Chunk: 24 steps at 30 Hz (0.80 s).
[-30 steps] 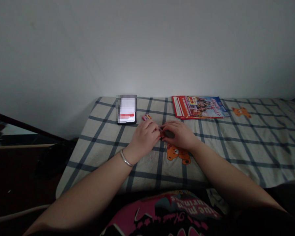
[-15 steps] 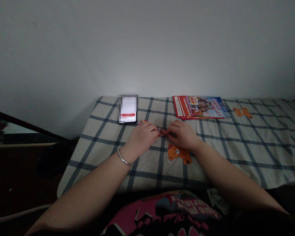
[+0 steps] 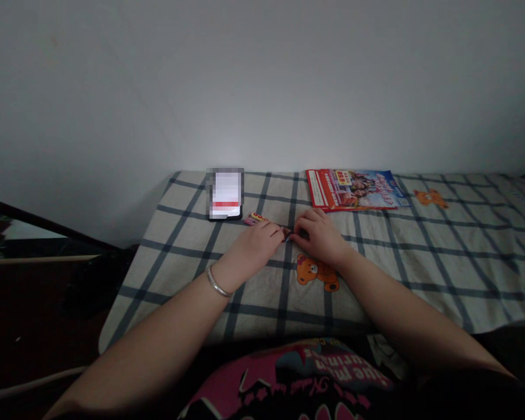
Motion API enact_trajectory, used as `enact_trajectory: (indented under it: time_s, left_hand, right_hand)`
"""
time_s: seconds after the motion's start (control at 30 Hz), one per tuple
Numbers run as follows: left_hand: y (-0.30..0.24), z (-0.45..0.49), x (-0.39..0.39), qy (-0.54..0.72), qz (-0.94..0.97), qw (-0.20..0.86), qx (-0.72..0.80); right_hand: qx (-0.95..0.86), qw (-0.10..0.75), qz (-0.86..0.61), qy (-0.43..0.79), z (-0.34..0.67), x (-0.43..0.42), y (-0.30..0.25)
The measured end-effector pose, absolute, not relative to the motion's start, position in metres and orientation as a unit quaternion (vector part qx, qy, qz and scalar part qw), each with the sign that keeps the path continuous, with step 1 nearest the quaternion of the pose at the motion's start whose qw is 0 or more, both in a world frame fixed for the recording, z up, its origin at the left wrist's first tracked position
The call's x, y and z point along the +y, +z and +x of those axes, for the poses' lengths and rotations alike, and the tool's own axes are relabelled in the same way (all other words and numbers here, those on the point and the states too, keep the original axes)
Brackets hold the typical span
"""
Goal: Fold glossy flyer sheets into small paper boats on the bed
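Note:
A narrow, folded strip of printed paper (image 3: 256, 219) lies low over the checked cloth between my hands. Its pink and yellow left end sticks out past my left hand (image 3: 258, 244), whose curled fingers press on it. My right hand (image 3: 320, 236) pinches the darker right end between thumb and fingers. Only a short bit of the strip shows in the small gap between the two hands; my fingers hide most of it.
A phone (image 3: 226, 193) with a lit screen rests at the back left. Several glossy flyers (image 3: 359, 189) are stacked at the back right. The checked tablecloth (image 3: 192, 256) with printed bears covers the table, which meets a plain wall (image 3: 262, 87).
My right hand has come slightly closer to my left, narrowing the gap. More of the strip's left end shows beyond my left hand. The view has shifted a little.

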<state>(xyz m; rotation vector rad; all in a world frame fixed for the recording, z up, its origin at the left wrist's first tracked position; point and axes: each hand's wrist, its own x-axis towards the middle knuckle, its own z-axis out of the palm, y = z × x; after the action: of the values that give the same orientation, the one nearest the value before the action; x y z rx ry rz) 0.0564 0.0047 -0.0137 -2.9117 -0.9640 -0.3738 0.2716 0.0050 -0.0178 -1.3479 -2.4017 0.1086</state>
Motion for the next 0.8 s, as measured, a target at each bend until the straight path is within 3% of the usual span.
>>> enact_trajectory:
  time_s: [0.8]
  left_hand:
    - [-0.011, 0.055, -0.001, -0.107, -0.957, 0.055, -0.264]
  right_hand:
    - [-0.851, 0.219, -0.474, 0.056, 0.283, 0.010, -0.024]
